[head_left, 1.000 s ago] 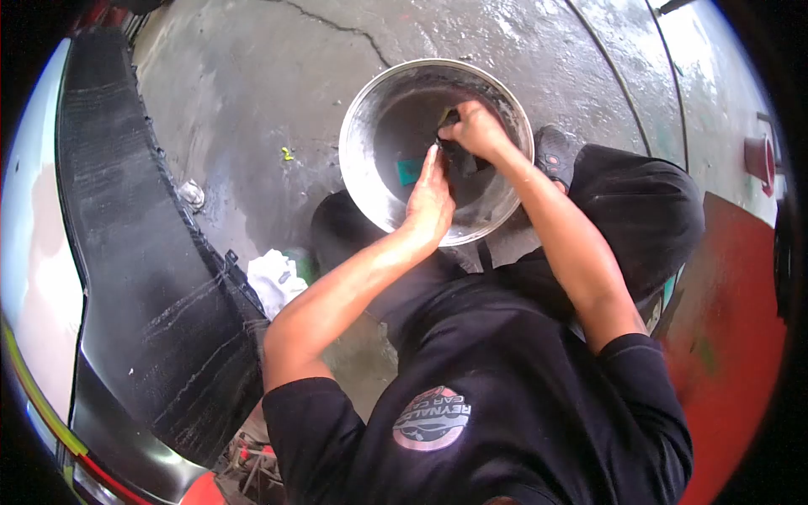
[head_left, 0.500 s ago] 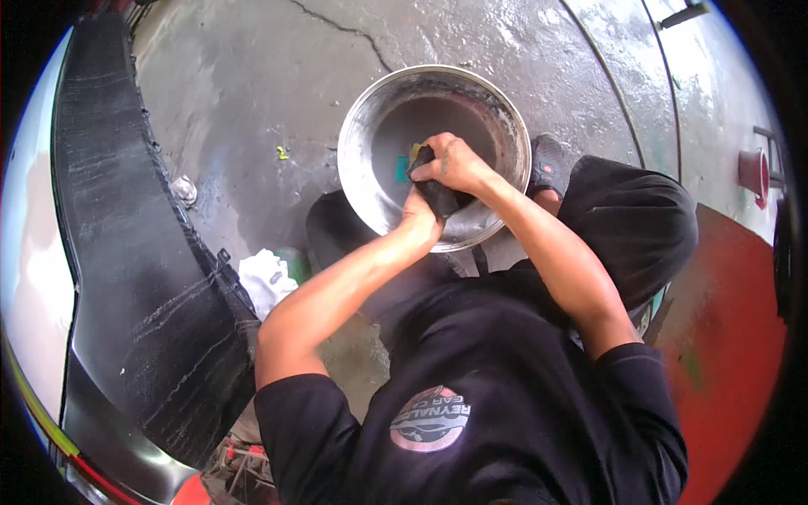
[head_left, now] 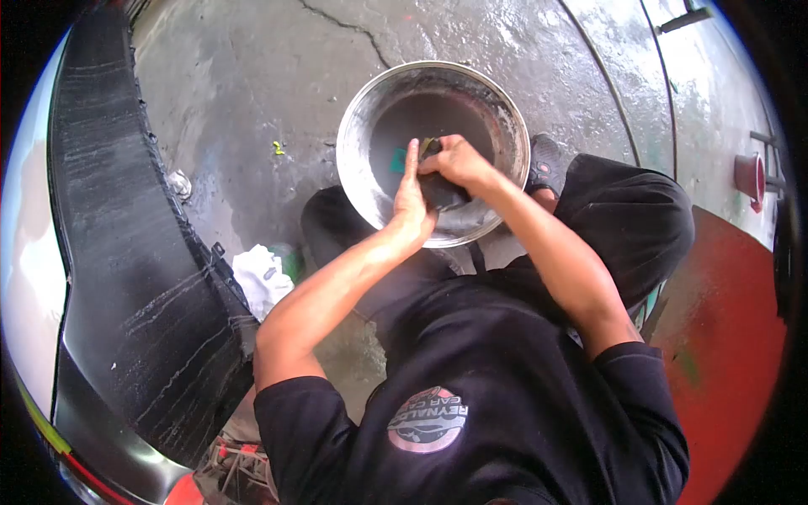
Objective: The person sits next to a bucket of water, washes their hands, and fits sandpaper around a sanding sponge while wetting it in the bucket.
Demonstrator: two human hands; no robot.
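Observation:
A wide metal basin [head_left: 358, 160] holds murky grey water [head_left: 438, 114] in front of me. My right hand [head_left: 463, 162] grips a dark, wet, flexible piece [head_left: 444, 194] over the basin; whether it is cloth or sandpaper I cannot tell. An olive-yellow bit [head_left: 431, 145] shows at its upper end, by the right fingertips. My left hand [head_left: 411, 195] lies against the left side of the dark piece, fingers stretched out. Left of those fingers, a small green patch [head_left: 396, 160] shows in the basin.
A long black car panel [head_left: 143, 244], streaked with water, stands along the left. Beside it lie a white cloth [head_left: 263, 282] and a crumpled scrap [head_left: 179, 185]. A yellow scrap [head_left: 278, 148] lies on the wet floor. At right are a red surface [head_left: 724, 337] and a reddish bucket [head_left: 749, 177].
My left hand has come from under the dark piece to its left side, its fingers now straight. The right hand has shifted slightly right and still grips the piece.

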